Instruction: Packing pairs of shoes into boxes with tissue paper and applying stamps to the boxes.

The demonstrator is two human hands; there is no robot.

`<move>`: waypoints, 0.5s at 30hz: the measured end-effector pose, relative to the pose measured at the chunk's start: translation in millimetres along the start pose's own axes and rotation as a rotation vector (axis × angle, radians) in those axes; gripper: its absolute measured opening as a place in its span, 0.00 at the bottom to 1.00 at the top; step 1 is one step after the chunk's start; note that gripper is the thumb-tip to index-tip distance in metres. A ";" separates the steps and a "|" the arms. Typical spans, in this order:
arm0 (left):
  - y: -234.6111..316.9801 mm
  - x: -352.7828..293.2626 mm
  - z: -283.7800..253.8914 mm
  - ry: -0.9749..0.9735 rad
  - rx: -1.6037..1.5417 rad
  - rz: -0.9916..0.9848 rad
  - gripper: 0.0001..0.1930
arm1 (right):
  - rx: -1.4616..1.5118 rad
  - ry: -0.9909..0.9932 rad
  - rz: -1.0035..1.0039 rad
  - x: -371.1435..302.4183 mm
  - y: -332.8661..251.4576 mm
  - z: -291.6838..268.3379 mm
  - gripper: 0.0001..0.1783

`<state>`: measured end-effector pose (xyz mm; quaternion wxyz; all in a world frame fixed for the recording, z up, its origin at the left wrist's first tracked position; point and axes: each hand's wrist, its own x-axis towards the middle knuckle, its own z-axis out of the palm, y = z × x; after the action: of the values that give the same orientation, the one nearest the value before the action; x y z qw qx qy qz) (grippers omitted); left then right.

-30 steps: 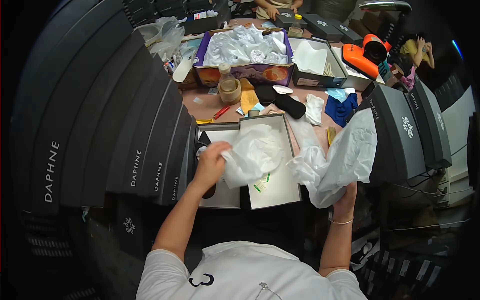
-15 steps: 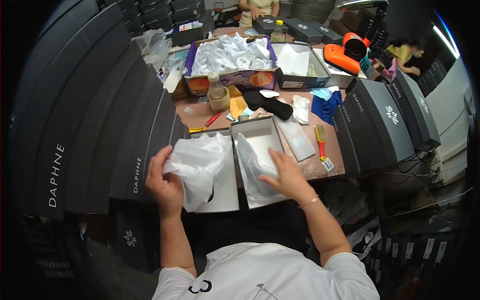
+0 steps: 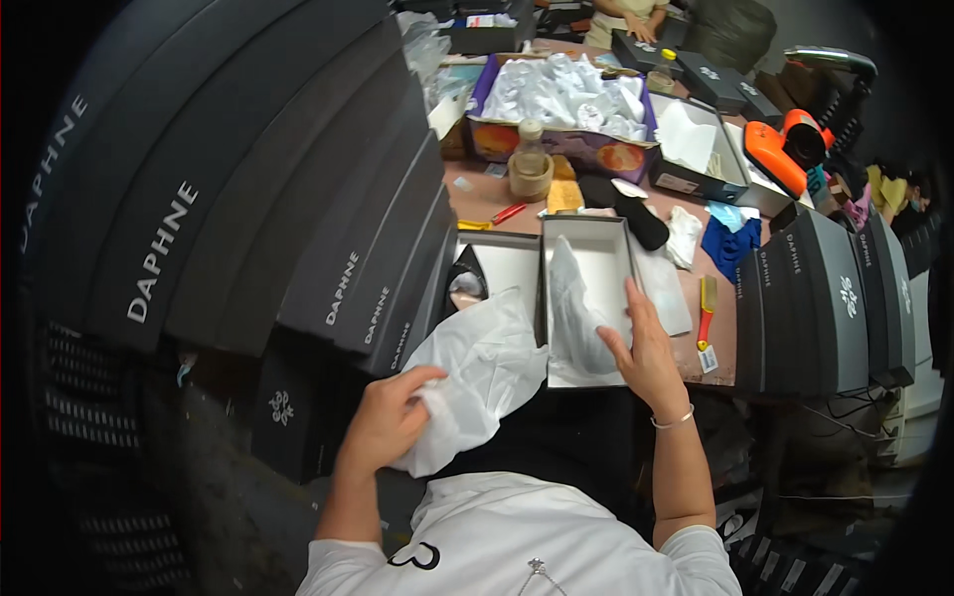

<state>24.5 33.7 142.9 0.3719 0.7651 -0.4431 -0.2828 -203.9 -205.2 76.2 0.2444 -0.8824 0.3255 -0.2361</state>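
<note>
My left hand [image 3: 391, 415] pinches the edge of a thin white wrapping sheet [image 3: 477, 372], which hangs in front of the shoebox lid and partly over it. Beyond that sheet, a dark pointed shoe [image 3: 467, 278] with a pale inside lies in the left part of the lid [image 3: 517, 260]. To the right stands an open shoebox [image 3: 613, 253], white inside, holding an item wrapped in translucent white material [image 3: 576, 318]. My right hand [image 3: 648, 353] is at the box's near right side, its fingers spread and gripping nothing.
Tall stacks of dark shoeboxes [image 3: 248, 199] rise on the left; more boxes [image 3: 810, 298] stand at right. Behind are a purple carton [image 3: 556, 144] of white wrapping, a glass bottle [image 3: 531, 164], a brush [image 3: 707, 313] and an orange device [image 3: 775, 159]. Another person's hand [image 3: 641, 28] shows at the back.
My left hand has drawn the white sheet down toward me, uncovering the dark shoe in the lid. My right hand has shifted to the box's right edge. The view has turned left.
</note>
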 end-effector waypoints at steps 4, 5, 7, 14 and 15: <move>4.5 13.1 43.8 0.167 -0.110 0.047 0.16 | 0.399 -0.412 -0.337 -12.0 -107.7 1.7 0.50; 5.2 13.1 48.2 0.201 -0.128 0.102 0.18 | 0.346 -0.481 -0.277 -18.5 -118.4 16.8 0.44; -1.7 5.6 32.5 0.116 -0.006 0.107 0.19 | 0.373 -0.540 -0.152 -27.6 -117.4 30.9 0.34; -74.6 -62.4 -11.0 0.084 -0.115 -0.027 0.12 | 0.516 -0.926 -0.327 -33.9 -94.2 33.3 0.17; -82.1 -73.4 -13.3 0.136 -0.266 -0.053 0.12 | 0.527 -0.854 -0.315 -26.1 -91.4 33.2 0.18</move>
<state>40.3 130.3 90.7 0.4916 0.7379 -0.3551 -0.2961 -160.5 -116.8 97.4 0.5305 -0.8468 -0.0103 0.0370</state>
